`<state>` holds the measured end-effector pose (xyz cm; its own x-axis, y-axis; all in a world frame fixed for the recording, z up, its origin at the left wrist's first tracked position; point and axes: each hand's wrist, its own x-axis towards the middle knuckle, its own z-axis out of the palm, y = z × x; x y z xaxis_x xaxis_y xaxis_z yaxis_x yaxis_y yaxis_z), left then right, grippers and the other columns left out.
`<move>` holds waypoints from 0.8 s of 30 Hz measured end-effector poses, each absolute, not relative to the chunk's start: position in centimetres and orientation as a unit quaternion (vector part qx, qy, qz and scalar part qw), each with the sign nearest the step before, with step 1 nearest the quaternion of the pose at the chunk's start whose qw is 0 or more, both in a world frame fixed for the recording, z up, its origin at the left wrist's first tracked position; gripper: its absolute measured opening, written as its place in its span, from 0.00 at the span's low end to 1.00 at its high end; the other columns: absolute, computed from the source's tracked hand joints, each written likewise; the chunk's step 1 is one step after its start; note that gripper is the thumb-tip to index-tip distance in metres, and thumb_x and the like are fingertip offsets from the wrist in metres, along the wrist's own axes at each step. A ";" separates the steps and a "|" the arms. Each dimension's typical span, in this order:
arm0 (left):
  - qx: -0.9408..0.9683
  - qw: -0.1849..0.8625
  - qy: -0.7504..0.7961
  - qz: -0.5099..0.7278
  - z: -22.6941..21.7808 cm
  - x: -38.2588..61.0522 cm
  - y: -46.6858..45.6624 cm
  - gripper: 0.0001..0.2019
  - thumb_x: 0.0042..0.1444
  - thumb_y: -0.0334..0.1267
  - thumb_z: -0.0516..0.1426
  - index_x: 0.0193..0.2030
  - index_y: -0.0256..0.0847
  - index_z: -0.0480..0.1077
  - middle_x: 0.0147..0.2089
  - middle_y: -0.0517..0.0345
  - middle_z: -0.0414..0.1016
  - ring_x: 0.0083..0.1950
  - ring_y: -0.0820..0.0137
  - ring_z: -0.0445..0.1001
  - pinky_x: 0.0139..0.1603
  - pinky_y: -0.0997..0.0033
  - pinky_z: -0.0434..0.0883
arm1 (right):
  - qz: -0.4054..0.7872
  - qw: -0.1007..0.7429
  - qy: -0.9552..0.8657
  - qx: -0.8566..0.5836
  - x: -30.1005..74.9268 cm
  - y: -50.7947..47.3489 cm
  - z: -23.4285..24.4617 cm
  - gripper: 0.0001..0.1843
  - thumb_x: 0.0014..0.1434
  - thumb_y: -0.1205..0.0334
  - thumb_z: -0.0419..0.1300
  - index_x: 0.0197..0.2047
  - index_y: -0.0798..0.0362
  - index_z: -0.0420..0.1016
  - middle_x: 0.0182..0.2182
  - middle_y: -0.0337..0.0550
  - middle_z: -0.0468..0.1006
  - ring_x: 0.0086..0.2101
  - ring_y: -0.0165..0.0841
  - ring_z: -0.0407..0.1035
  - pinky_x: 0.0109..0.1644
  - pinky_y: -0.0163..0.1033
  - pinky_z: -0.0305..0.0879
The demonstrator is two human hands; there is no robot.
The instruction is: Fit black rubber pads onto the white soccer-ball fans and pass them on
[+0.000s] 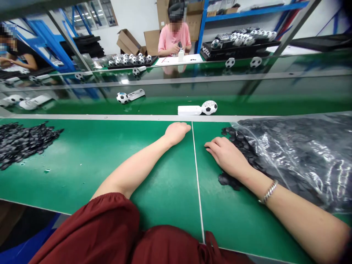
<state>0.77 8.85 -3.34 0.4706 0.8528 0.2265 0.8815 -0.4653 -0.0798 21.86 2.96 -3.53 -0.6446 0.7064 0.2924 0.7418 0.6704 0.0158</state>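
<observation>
My left hand (pixel 177 132) rests on the green table (pixel 110 165) near its far edge, fingers curled under into a loose fist; I cannot see anything in it. My right hand (pixel 227 156) lies palm down, fingers stretched flat, at the edge of a pile of small black pieces (pixel 239 141) that spills from a clear plastic bag (pixel 302 154). A silver bracelet (pixel 268 191) circles my right wrist. Beyond the table edge, on the conveyor belt, a soccer-ball-shaped item (pixel 209 107) lies beside a white box (pixel 189 110).
Another heap of black pieces (pixel 22 141) lies at the far left. A second ball and white box (pixel 129 96) sit on the belt. Across it, a person in a pink shirt (pixel 174 36) works beside trays of balls (pixel 129 59); another person (pixel 16 55) sits far left.
</observation>
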 end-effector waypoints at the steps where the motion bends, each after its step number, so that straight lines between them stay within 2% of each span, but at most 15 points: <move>1: -0.850 0.098 -0.511 -0.084 -3.3 0.9 8.7 0.15 0.60 0.31 0.44 0.37 0.38 0.72 0.34 0.50 0.73 0.37 0.63 0.72 0.36 0.66 0.66 | -0.066 0.130 -0.904 -0.402 21.8 2.9 -3.5 0.13 0.62 0.63 0.49 0.40 0.58 0.73 0.33 0.49 0.70 0.35 0.36 0.61 0.37 0.40 0.58; 4: -0.838 0.123 -0.520 -0.113 -2.9 1.0 8.3 0.16 0.62 0.31 0.42 0.49 0.39 0.67 0.49 0.44 0.70 0.53 0.59 0.67 0.50 0.57 0.63 | -0.071 0.127 -0.900 -0.410 21.7 2.8 -3.4 0.13 0.62 0.63 0.49 0.41 0.57 0.72 0.34 0.50 0.71 0.35 0.36 0.62 0.37 0.40 0.57; 6: -0.828 0.154 -0.522 -0.136 -2.7 1.1 8.1 0.18 0.62 0.30 0.41 0.56 0.42 0.62 0.61 0.45 0.59 0.64 0.57 0.53 0.60 0.50 0.52 | -0.083 0.124 -0.895 -0.421 21.7 2.8 -3.3 0.12 0.62 0.62 0.49 0.42 0.57 0.72 0.36 0.50 0.72 0.37 0.37 0.62 0.37 0.40 0.56; 8: -0.815 0.188 -0.526 -0.155 -2.6 1.2 7.9 0.23 0.60 0.26 0.42 0.60 0.48 0.56 0.67 0.51 0.49 0.68 0.57 0.40 0.64 0.46 0.40 | -0.097 0.118 -0.887 -0.437 21.7 2.7 -3.3 0.13 0.62 0.60 0.49 0.43 0.56 0.71 0.38 0.49 0.72 0.38 0.38 0.62 0.37 0.40 0.55; 11: -0.796 0.213 -0.540 -0.171 -2.8 1.3 7.8 0.30 0.57 0.22 0.43 0.63 0.53 0.50 0.69 0.55 0.41 0.69 0.57 0.32 0.64 0.42 0.33 | -0.109 0.100 -0.876 -0.459 21.7 2.6 -3.2 0.14 0.62 0.58 0.49 0.44 0.55 0.71 0.38 0.48 0.73 0.38 0.38 0.63 0.36 0.40 0.53; 17: -0.782 0.213 -0.560 -0.171 -2.9 1.5 7.8 0.32 0.56 0.22 0.44 0.64 0.53 0.46 0.70 0.53 0.38 0.69 0.59 0.30 0.63 0.39 0.31 | -0.103 0.090 -0.872 -0.470 21.6 2.5 -3.1 0.14 0.62 0.57 0.49 0.45 0.53 0.71 0.35 0.46 0.72 0.36 0.37 0.64 0.36 0.40 0.51; 21: -0.781 0.203 -0.563 -0.177 -2.9 1.3 7.9 0.30 0.57 0.24 0.45 0.64 0.52 0.48 0.69 0.52 0.39 0.69 0.58 0.31 0.63 0.39 0.31 | -0.086 0.083 -0.872 -0.475 21.5 2.6 -3.0 0.14 0.62 0.58 0.49 0.44 0.54 0.71 0.35 0.46 0.72 0.36 0.37 0.64 0.35 0.39 0.51; 23: -0.797 0.169 -0.552 -0.178 -3.2 1.1 8.3 0.25 0.58 0.25 0.45 0.62 0.46 0.54 0.68 0.49 0.44 0.69 0.56 0.34 0.63 0.39 0.31 | -0.078 0.081 -0.872 -0.476 21.5 2.6 -3.0 0.14 0.62 0.58 0.49 0.44 0.54 0.71 0.35 0.46 0.72 0.37 0.37 0.65 0.36 0.39 0.51; 24: -0.808 0.145 -0.545 -0.170 -3.5 0.9 8.5 0.23 0.59 0.26 0.44 0.60 0.43 0.58 0.66 0.47 0.50 0.68 0.56 0.40 0.63 0.40 0.33 | -0.076 0.081 -0.873 -0.474 21.5 2.6 -3.1 0.14 0.62 0.58 0.49 0.44 0.54 0.71 0.35 0.46 0.72 0.37 0.37 0.65 0.36 0.39 0.51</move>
